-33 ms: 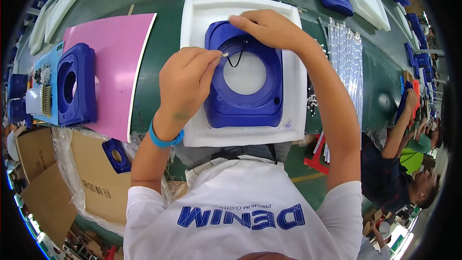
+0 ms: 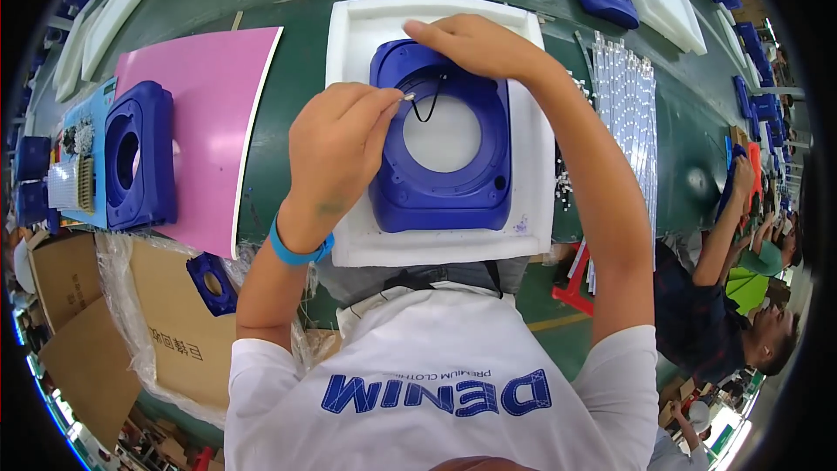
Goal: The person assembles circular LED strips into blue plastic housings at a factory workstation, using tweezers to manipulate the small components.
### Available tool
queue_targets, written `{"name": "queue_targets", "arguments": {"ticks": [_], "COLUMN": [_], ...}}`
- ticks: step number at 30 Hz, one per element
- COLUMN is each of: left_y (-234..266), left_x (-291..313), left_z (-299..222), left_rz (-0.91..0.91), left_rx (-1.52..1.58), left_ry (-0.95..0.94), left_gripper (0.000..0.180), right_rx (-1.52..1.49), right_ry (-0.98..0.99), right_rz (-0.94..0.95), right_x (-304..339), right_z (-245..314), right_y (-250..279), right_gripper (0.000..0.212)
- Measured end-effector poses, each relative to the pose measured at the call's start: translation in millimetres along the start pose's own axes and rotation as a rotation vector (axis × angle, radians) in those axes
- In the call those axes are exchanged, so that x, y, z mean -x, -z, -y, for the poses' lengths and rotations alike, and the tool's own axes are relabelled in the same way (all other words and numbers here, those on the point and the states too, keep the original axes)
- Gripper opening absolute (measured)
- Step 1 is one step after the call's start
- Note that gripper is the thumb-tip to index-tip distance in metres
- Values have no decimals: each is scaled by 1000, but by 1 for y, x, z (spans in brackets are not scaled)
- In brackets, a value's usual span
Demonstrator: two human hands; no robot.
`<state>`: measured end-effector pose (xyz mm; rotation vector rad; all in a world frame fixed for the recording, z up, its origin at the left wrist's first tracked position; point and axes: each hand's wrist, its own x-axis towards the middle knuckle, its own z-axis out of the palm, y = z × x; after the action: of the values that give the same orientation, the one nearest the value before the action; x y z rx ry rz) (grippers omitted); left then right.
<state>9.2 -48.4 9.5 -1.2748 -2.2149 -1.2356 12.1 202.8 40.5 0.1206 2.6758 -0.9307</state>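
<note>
Noted blue housing (image 2: 440, 201) in white foam tray (image 2: 534, 192), nearest. Beyond, found tip of black cable (image 2: 424, 120) apparently pinched in left hand (image 2: 336, 141); right hand (image 2: 486, 47) apart, over far rim, hold unclear. Judged: positioning cable. To proceed, need steady pinch, slack free.

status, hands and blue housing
Left hand pinching small connector. Right hand over far edge of blue housing. Housing in white foam tray. Black cable looped across housing.

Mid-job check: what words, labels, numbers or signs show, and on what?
White shirt: large blue lettering, smaller line above it in view; not copied here.
Brown cardboard: dark characters; not copied here.
Far-left carton flap: faint marks, too small to read.
Blue housing: nothing legible.
</note>
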Motion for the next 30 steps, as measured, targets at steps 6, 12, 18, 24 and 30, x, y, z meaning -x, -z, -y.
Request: {"name": "queue_targets", "arguments": {"ticks": [6,12,18,24,30], "left_y": [-11,-26,-37,-39,-35], "left_x": [-14,-22,-40,-60,-63], "left_z": [1,-2,4,8,8], "left_rz": [14,157,354,530,583], "left_rx": [-109,-141,-411,-415,-362], "left_ry": [-45,-159,-285,-315,-283], "left_gripper": [16,18,16,17,16], "right_rx": [-179,-869,-110,28,202], "right_ry": [-103,238,209,795,895], "right_rz": [-37,-1028,-967,-684,-538], "right_x": [-27,-2,70,135,117], "right_z": [-9,-41,-38,46,103], "right_y": [0,-40,-39,-134,-219], "right_gripper": [81,49,32,34,30]}}
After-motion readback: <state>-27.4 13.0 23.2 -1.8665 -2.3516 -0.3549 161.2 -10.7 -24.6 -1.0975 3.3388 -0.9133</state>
